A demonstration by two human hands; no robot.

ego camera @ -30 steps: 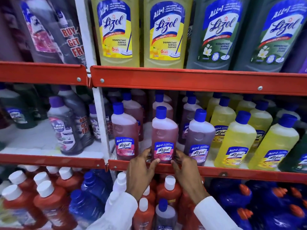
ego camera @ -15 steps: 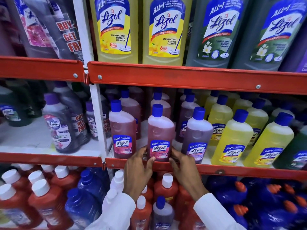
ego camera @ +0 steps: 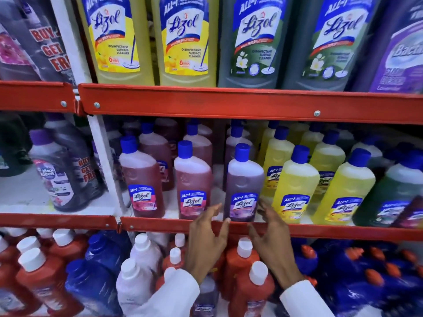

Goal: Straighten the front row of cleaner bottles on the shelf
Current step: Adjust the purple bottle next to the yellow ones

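Observation:
The middle shelf's front row holds blue-capped Lizol bottles: two pink ones (ego camera: 142,179) (ego camera: 193,183), a purple one (ego camera: 245,186), two yellow ones (ego camera: 295,188) (ego camera: 343,193) and a dark green one (ego camera: 389,197) at the right. My left hand (ego camera: 207,234) hovers just left of the purple bottle's base, fingers spread. Just right of that base my right hand (ego camera: 269,234) is spread too. Both hands flank the purple bottle with small gaps; neither grips it.
A red shelf lip (ego camera: 174,225) runs under the row, another red rail (ego camera: 206,104) above it. Large Lizol bottles (ego camera: 119,40) fill the top shelf. Red, white and blue bottles (ego camera: 249,282) crowd the lower shelf beneath my wrists. A white upright (ego camera: 100,143) divides the bays.
Both hands let go of the middle pink bottle and shifted right, now flanking the purple bottle. The camera moved closer and to the right.

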